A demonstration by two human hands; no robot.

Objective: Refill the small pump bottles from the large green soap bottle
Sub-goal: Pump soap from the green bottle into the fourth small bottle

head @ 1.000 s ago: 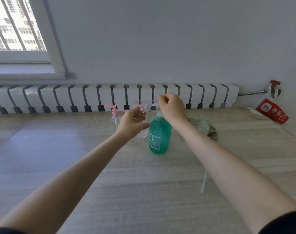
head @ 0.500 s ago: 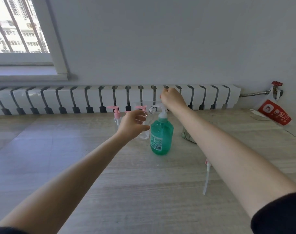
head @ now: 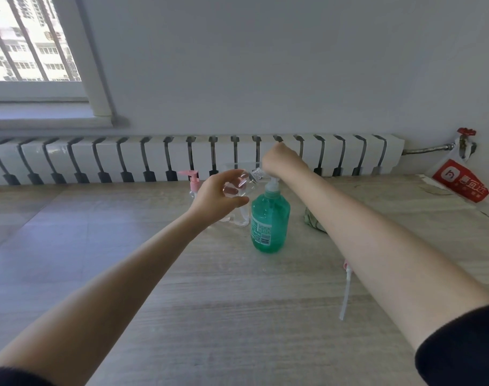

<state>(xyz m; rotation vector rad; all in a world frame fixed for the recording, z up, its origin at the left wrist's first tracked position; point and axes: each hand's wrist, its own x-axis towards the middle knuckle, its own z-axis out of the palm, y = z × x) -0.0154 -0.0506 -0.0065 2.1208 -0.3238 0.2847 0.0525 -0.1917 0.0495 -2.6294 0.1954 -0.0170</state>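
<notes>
Grip of left hand (head: 218, 200) round bottle (head: 241, 216)

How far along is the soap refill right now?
Done: one removed pump lies on the table. In hand: the left hand tilts the open clear bottle toward the nozzle of the green bottle, right hand over its pump head; the clear bottle looks empty. Left: filling it, recapping, then the pink-pump bottle behind.

The large soap bottle (head: 269, 218) stood on the table (head: 209, 302), with the right hand (head: 282, 162) gripping its pump top. Just left of it, the left hand (head: 218, 196) held a small bottle (head: 239, 201) tilted. A pump bottle (head: 193, 185) stood further left and behind. To its right lay a cloth (head: 313, 218), and right and in front of it a loose pump (head: 346, 288). A radiator (head: 154, 157) ran behind.
</notes>
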